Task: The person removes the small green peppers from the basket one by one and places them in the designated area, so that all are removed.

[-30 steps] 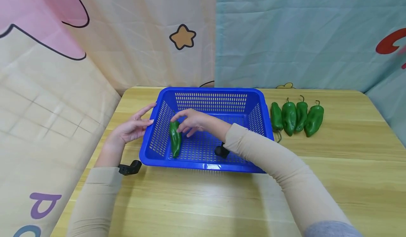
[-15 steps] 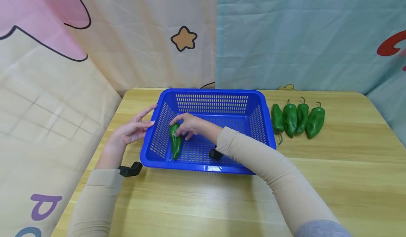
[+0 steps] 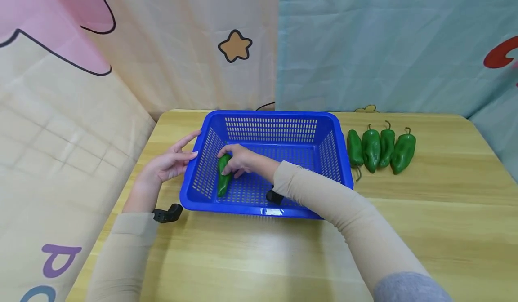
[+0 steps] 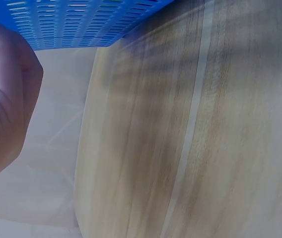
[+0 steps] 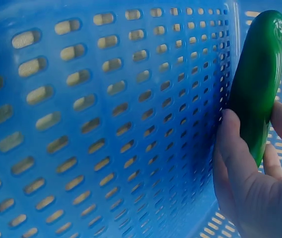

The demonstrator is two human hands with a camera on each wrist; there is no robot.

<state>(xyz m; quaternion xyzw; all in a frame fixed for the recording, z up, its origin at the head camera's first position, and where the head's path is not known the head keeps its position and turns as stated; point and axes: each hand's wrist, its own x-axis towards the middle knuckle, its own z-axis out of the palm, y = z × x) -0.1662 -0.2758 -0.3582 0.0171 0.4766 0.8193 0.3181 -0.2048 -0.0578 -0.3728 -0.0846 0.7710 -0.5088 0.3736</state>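
Observation:
Inside the blue plastic basket, near its left wall, my right hand pinches a green pepper by its far end. The right wrist view shows thumb and fingers on both sides of that pepper, which stands close to the perforated wall. My left hand touches the left rim from outside, index finger and thumb stretched out to it. Its other fingers are partly hidden under the rim. At the edge of the left wrist view, that hand is beside the basket's underside.
Several green peppers lie in a row on the wooden table, just right of the basket. Fabric curtains with cartoon prints hang behind and to the left of the table. A black wrist camera sits on each wrist.
My right hand has closed its fingers further round the pepper in the basket, and the pepper's near end has shifted slightly away from me. The left hand stays at the rim.

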